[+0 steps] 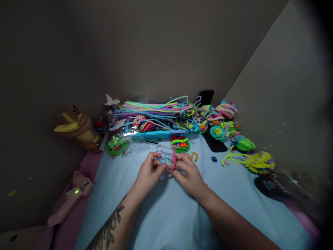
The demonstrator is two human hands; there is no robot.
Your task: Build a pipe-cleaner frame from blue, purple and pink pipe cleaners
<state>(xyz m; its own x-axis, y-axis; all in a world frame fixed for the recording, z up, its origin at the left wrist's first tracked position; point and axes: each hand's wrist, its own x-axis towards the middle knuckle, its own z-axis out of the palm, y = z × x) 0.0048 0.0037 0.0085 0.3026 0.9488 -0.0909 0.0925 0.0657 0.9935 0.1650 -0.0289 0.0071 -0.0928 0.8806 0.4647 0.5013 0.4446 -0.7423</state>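
Observation:
Between my two hands is a small bundle of bent pipe cleaners, with a pink pipe cleaner [173, 158] standing up on the right and a light blue one [165, 158] curving on the left. My left hand [151, 169] pinches the bundle with thumb and forefinger. Opposite it, my right hand [187, 173] is closed on the pink pipe cleaner, its fingertips almost meeting those of the left. Just beyond the hands sits a fuzzy green figure [181, 148] with a red top and an orange beak. A bent orange pipe cleaner [194, 157] lies near the right fingers.
A blue tray [166, 133] heaped with straight pipe cleaners [153, 108] stands at the back. Several fuzzy figures lie to the right, beside a dark phone [217, 143]. At left are a brown tumbler [78, 128], another green figure [117, 146] and a pink glue gun [74, 199].

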